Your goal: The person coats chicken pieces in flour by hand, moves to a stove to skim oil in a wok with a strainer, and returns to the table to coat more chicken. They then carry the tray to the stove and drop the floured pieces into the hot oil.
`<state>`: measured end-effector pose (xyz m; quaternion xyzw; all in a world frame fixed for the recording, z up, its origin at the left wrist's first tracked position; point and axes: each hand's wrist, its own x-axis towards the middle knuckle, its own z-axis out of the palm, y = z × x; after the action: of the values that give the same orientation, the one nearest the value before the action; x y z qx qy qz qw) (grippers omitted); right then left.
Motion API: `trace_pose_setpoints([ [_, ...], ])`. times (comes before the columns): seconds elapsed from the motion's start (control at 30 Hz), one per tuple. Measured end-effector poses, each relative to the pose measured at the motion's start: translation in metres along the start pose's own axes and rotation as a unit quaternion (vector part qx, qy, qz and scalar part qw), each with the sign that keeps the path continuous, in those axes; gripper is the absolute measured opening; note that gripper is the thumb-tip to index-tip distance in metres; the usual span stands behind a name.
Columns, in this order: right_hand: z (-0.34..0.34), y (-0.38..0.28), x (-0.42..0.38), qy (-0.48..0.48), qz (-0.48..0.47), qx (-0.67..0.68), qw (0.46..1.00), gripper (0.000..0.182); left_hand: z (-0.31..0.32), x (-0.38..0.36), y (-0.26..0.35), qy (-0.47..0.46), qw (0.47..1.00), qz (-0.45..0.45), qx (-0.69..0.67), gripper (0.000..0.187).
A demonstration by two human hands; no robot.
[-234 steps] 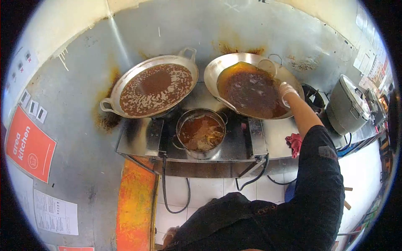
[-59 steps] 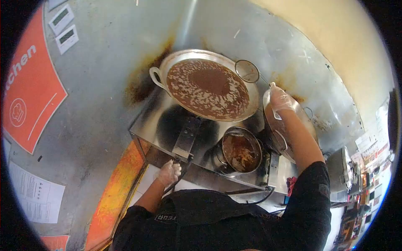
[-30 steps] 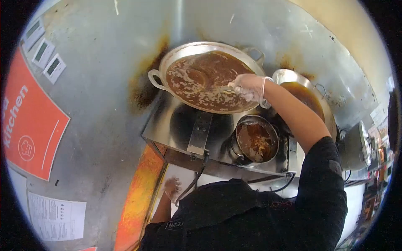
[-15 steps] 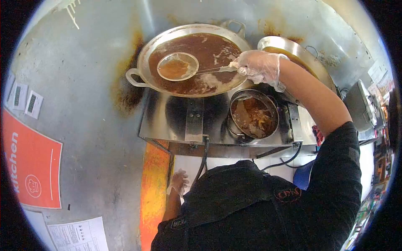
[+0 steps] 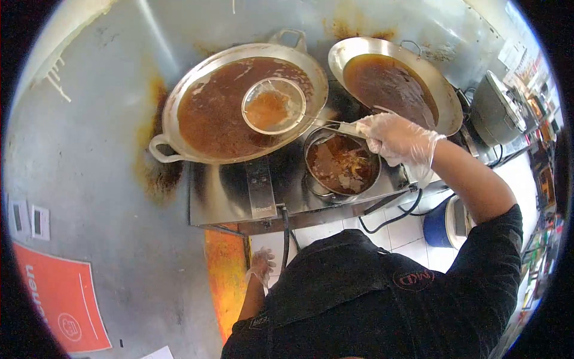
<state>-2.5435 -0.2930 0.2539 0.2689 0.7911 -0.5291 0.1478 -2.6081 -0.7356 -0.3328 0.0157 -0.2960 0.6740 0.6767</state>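
Note:
My right hand (image 5: 391, 137), in a clear plastic glove, grips the handle of a round mesh strainer (image 5: 274, 106). Brownish bits lie in the strainer's mesh, which hangs over the right part of a large wok (image 5: 170, 113) of brown oil. Below my right hand stands a small pot (image 5: 378, 175) with dark liquid and pale and brown scraps in it. My left hand (image 5: 261, 264), also gloved, hangs low beside the stove front with its fingers apart and nothing in them.
A second wok (image 5: 451, 107) of brown oil stands at the right, with a lidded grey pot (image 5: 496, 110) beyond it. Hoses (image 5: 286, 239) hang from the steel stove (image 5: 224, 203). A blue bucket (image 5: 436, 226) is on the tiled floor. A metal wall (image 5: 89, 155) rises at the left.
My right hand has brought the strainer rightward and nearer to me, from the middle of the large wok toward the small pot. The view has shifted and turned. My left hand stays low.

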Motion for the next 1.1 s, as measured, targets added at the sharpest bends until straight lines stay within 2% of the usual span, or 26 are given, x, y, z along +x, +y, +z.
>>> trace_pose_setpoints([
  [0.07, 0.0, 0.016, 0.0, 0.032, -0.064, -0.111, 0.991, 0.022, -0.009, -0.005, 0.004, 0.017, 1.0, 0.004, -0.017, 0.06],
  [0.1, -0.003, 0.033, 0.013, 0.059, -0.189, -0.22, 0.955, 0.026, -0.012, -0.007, 0.004, 0.021, 0.999, 0.0, -0.036, 0.059],
  [0.23, -0.001, 0.053, 0.004, 0.066, -0.142, -0.163, 0.974, 0.029, -0.019, -0.014, 0.002, 0.03, 0.998, 0.001, -0.049, 0.057],
  [0.3, 0.002, 0.045, -0.014, 0.08, -0.079, -0.074, 0.991, 0.028, -0.005, -0.006, -0.008, 0.024, 0.998, -0.021, -0.055, 0.054],
  [0.37, -0.001, 0.051, -0.02, 0.073, -0.071, -0.088, 0.991, 0.03, 0.009, -0.001, -0.018, 0.016, 0.997, -0.043, -0.058, 0.052],
  [0.43, -0.005, 0.061, -0.028, 0.081, -0.048, -0.084, 0.992, 0.037, 0.016, -0.014, -0.034, 0.082, 0.992, 0.001, -0.101, 0.045],
  [0.47, -0.006, 0.071, -0.034, 0.079, -0.052, -0.083, 0.992, 0.037, 0.014, -0.025, -0.036, 0.082, 0.992, 0.003, -0.096, 0.045],
  [0.53, -0.008, 0.092, -0.049, 0.125, -0.226, -0.242, 0.935, 0.047, -0.002, -0.054, -0.041, 0.184, 0.979, 0.083, -0.039, 0.041],
  [0.57, -0.009, 0.097, -0.056, 0.111, -0.174, -0.299, 0.932, 0.058, -0.01, -0.067, -0.047, 0.178, 0.979, 0.087, -0.036, 0.041],
  [0.6, -0.008, 0.111, -0.059, 0.108, -0.18, -0.306, 0.928, 0.058, -0.016, -0.078, -0.052, 0.216, 0.966, 0.144, 0.01, 0.041],
  [0.63, -0.005, 0.135, -0.057, 0.175, -0.254, -0.353, 0.884, 0.058, -0.022, -0.087, -0.058, 0.252, 0.945, 0.2, 0.055, 0.041],
  [0.67, -0.004, 0.159, -0.054, 0.239, -0.326, -0.393, 0.826, 0.059, -0.026, -0.095, -0.067, 0.242, 0.946, 0.206, 0.058, 0.041],
  [0.73, -0.002, 0.198, -0.052, 0.231, -0.268, -0.372, 0.858, 0.062, -0.029, -0.105, -0.092, 0.264, 0.929, 0.21, 0.151, 0.036],
  [0.77, -0.003, 0.218, -0.05, 0.22, -0.319, -0.407, 0.827, 0.065, -0.03, -0.102, -0.106, 0.276, 0.917, 0.213, 0.196, 0.035],
  [0.8, 0.003, 0.227, -0.051, 0.249, -0.318, -0.44, 0.802, 0.07, -0.036, -0.096, -0.115, 0.29, 0.901, 0.214, 0.241, 0.034],
  [0.83, 0.008, 0.248, -0.047, 0.214, -0.27, -0.366, 0.864, 0.066, -0.045, -0.089, -0.121, 0.285, 0.901, 0.219, 0.242, 0.034],
  [0.87, 0.012, 0.272, -0.039, 0.176, -0.216, -0.289, 0.916, 0.063, -0.05, -0.083, -0.126, 0.302, 0.881, 0.193, 0.308, 0.033],
  [0.93, 0.019, 0.33, -0.012, 0.172, -0.267, -0.252, 0.914, 0.062, -0.048, -0.081, -0.161, 0.336, 0.825, 0.14, 0.432, 0.031],
  [0.97, 0.023, 0.33, -0.014, 0.152, -0.202, -0.219, 0.943, 0.063, -0.052, -0.078, -0.17, 0.352, 0.789, 0.111, 0.491, 0.03],
  [1.0, 0.032, 0.344, -0.003, 0.312, -0.37, -0.318, 0.815, 0.076, -0.055, -0.076, -0.179, 0.367, 0.748, 0.081, 0.547, 0.029],
  [1.07, 0.035, 0.347, -0.008, 0.273, -0.237, -0.25, 0.898, 0.08, -0.063, -0.074, -0.193, 0.395, 0.653, 0.017, 0.646, 0.027],
  [1.1, 0.037, 0.357, -0.003, 0.261, -0.222, -0.227, 0.912, 0.075, -0.043, -0.079, -0.222, 0.407, 0.601, -0.017, 0.688, 0.027],
])
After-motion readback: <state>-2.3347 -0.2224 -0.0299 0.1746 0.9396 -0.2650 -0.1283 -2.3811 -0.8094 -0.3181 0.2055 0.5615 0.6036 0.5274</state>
